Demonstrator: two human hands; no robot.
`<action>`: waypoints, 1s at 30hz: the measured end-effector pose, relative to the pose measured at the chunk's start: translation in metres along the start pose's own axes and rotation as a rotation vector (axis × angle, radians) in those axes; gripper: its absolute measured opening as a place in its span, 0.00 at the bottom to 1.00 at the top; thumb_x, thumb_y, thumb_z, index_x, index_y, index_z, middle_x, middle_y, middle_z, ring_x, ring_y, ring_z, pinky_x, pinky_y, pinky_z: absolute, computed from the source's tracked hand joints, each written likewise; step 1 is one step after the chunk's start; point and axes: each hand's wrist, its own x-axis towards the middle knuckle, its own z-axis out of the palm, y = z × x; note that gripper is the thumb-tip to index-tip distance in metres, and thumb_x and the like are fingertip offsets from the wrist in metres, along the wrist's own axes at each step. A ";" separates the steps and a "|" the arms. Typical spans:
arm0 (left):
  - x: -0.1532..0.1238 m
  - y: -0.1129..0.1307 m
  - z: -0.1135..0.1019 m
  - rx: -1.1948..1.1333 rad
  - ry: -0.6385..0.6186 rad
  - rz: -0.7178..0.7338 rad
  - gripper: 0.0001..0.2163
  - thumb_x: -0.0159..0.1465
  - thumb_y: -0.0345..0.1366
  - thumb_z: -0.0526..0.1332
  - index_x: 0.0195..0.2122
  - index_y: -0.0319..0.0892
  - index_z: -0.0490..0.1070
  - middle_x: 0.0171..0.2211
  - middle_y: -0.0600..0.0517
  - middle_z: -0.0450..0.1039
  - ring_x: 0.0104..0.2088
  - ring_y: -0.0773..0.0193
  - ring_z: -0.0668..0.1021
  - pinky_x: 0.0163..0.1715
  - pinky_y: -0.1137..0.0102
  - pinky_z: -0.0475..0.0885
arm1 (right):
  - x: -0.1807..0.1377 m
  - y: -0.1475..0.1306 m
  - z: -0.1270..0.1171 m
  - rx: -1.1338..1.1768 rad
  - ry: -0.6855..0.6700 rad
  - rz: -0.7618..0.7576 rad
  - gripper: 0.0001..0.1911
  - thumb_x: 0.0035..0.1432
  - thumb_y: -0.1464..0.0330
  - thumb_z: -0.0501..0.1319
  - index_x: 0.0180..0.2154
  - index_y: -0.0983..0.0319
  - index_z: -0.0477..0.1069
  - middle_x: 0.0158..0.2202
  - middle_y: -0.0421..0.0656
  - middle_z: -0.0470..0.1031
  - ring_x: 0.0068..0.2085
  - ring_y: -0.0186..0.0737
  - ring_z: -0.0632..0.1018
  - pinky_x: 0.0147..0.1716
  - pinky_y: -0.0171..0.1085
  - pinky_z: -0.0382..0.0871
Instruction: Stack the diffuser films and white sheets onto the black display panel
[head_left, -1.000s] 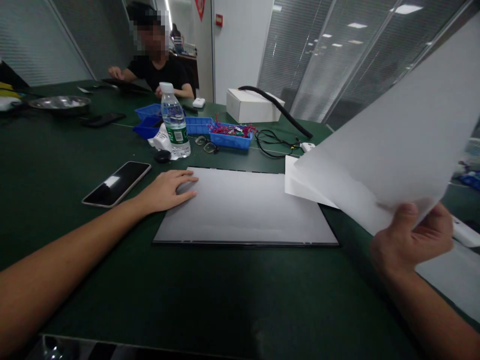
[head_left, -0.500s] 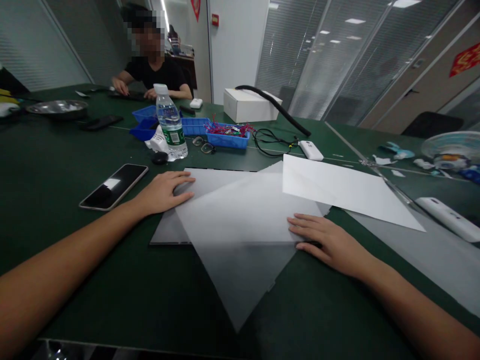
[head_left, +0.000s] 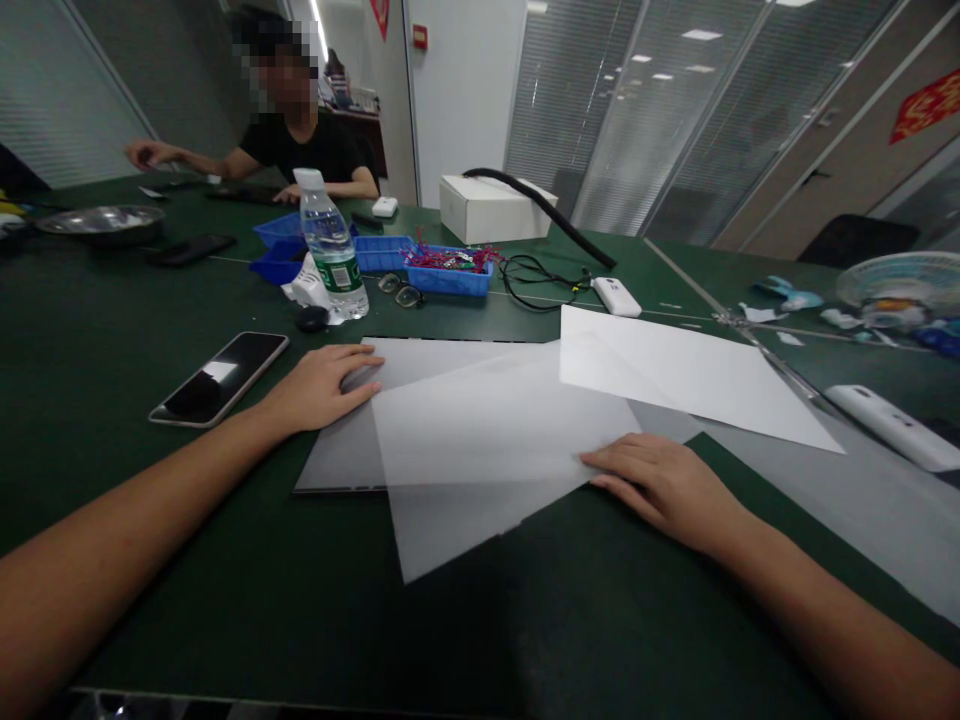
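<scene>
My left hand (head_left: 319, 385) rests on the upper left corner of a flat, pale rectangular panel (head_left: 337, 450), its fingers apart and stretched out. A thin translucent sheet (head_left: 472, 430) lies askew over the panel, one corner reaching past the panel's near edge. My right hand (head_left: 660, 485) has the sheet's near right edge between its fingertips and thumb. An opaque white sheet (head_left: 690, 375) overlaps the translucent one at the upper right. Beneath the translucent sheet, the panel's right part shows only faintly.
A phone (head_left: 221, 378) lies left of my left hand. Behind the panel stand a water bottle (head_left: 334, 250), glasses (head_left: 401, 290) and a blue tray (head_left: 450, 277) of red wires. Another translucent sheet (head_left: 840, 510) lies at right. A person (head_left: 300, 150) sits across the table.
The translucent sheet has turned clockwise, its near corner swinging left and away from me. My right hand's fingers have drawn together at its edge. The person opposite has stretched an arm out leftward.
</scene>
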 end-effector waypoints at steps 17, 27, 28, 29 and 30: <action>0.000 0.001 -0.003 0.006 -0.021 -0.008 0.34 0.73 0.62 0.51 0.66 0.45 0.77 0.71 0.40 0.71 0.70 0.38 0.73 0.70 0.45 0.65 | 0.005 -0.006 0.011 0.194 0.010 -0.200 0.23 0.78 0.65 0.60 0.70 0.56 0.72 0.66 0.45 0.74 0.67 0.40 0.75 0.67 0.44 0.75; -0.001 0.002 -0.003 0.008 -0.032 -0.009 0.35 0.73 0.63 0.51 0.68 0.44 0.76 0.72 0.39 0.70 0.70 0.39 0.72 0.70 0.44 0.64 | -0.010 0.027 0.011 -0.004 0.043 0.356 0.27 0.79 0.50 0.54 0.60 0.60 0.81 0.60 0.48 0.78 0.57 0.50 0.82 0.60 0.56 0.80; -0.001 0.002 -0.003 0.010 -0.037 -0.005 0.36 0.73 0.63 0.51 0.68 0.42 0.76 0.72 0.38 0.70 0.70 0.38 0.72 0.70 0.44 0.64 | -0.009 0.026 0.011 0.014 0.030 0.346 0.27 0.79 0.50 0.53 0.60 0.59 0.80 0.60 0.48 0.78 0.57 0.49 0.82 0.60 0.55 0.80; -0.001 0.001 -0.003 0.011 -0.041 -0.002 0.36 0.73 0.63 0.50 0.68 0.41 0.75 0.72 0.38 0.70 0.70 0.38 0.72 0.70 0.44 0.64 | -0.009 0.024 0.012 0.036 0.021 0.317 0.27 0.80 0.51 0.53 0.62 0.59 0.79 0.61 0.47 0.77 0.58 0.48 0.82 0.61 0.54 0.80; -0.001 0.001 -0.003 0.012 -0.042 0.000 0.36 0.73 0.64 0.50 0.68 0.41 0.75 0.72 0.38 0.70 0.70 0.38 0.72 0.71 0.44 0.64 | -0.008 0.021 0.013 0.060 0.012 0.277 0.26 0.80 0.51 0.53 0.64 0.58 0.77 0.63 0.47 0.76 0.61 0.48 0.80 0.63 0.54 0.78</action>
